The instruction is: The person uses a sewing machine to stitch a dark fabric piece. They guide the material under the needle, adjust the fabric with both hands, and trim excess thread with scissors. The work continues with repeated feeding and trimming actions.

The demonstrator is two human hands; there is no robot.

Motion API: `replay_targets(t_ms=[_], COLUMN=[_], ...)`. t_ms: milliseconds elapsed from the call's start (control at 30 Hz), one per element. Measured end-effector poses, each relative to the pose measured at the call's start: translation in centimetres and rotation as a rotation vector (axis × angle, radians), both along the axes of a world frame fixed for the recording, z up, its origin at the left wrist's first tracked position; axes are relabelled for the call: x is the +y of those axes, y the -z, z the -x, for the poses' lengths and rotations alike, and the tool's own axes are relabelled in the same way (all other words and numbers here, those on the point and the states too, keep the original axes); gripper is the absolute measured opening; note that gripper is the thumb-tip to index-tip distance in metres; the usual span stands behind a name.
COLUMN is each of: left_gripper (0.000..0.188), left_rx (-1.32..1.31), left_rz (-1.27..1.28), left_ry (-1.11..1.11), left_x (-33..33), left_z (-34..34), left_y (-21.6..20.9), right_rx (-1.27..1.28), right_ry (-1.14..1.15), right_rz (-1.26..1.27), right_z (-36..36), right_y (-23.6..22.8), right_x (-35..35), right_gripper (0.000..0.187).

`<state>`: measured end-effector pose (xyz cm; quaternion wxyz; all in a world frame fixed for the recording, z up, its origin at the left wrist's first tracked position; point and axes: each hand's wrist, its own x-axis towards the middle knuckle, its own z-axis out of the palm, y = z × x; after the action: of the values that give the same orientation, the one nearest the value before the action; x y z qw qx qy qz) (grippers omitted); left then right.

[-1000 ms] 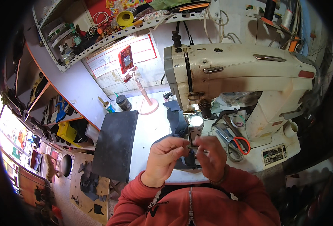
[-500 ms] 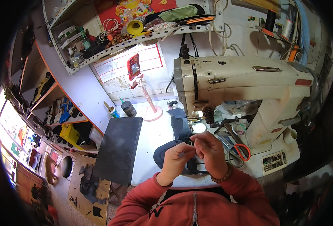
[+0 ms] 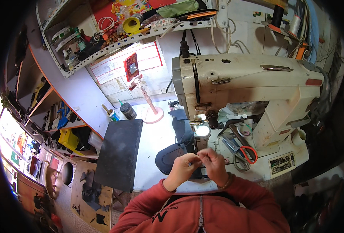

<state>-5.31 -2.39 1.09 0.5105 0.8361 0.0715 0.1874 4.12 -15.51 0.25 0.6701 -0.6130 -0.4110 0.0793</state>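
My left hand [image 3: 183, 169] and my right hand [image 3: 215, 166] meet fingertip to fingertip over the front of the white sewing table [image 3: 152, 165]. Both are closed in a pinch; whatever sits between the fingers is too fine to make out. Just left of and beneath my left hand lies a dark rounded padded piece [image 3: 165, 158], partly covered by that hand. Beyond it, dark fabric pieces [image 3: 182, 126] lie by the needle area of the cream sewing machine [image 3: 246, 77]. Right of my right hand rest red-handled scissors [image 3: 249, 154].
A black board [image 3: 119, 155] lies at the table's left. Behind it stand a dark jar [image 3: 128, 111] and a pink stand [image 3: 150, 105] with a red device. A metal shelf [image 3: 141, 35] hangs above. Thread spools [image 3: 278, 16] stand at the upper right.
Both hands have come down slightly toward me, still pinched together, and more of the machine's post and needle area shows. The whole view has shifted a little.
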Motion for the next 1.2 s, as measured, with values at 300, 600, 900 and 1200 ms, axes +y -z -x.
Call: replay_targets(t_ms=[300, 600, 900, 1200], left_gripper=[0.019, 0.010, 0.018, 0.003], left_rx=[-0.223, -0.379, -0.460, -0.402], left_rz=[0.306, 0.336, -0.299, 0.719], left_ry=[-0.039, -0.126, -0.332, -0.087], left_x=[-0.6, -0.1, 4.4, 5.3], left_z=[1.4, -0.8, -4.2, -6.9], left_y=[-1.3, -2.9, -5.3, -3.9], right_rx=[-0.137, -0.780, -1.403, -1.441], right_ry=[0.081, 0.143, 0.184, 0.264], right_rz=[0.060, -0.149, 0.066, 0.028], right_z=[2.8, -1.5, -7.0, -8.3], right_y=[5.0, -1.9, -8.3, -8.6], right_x=[-1.9, -0.3, 1.7, 1.0], right_gripper=[0.006, 0.033, 0.035, 0.033])
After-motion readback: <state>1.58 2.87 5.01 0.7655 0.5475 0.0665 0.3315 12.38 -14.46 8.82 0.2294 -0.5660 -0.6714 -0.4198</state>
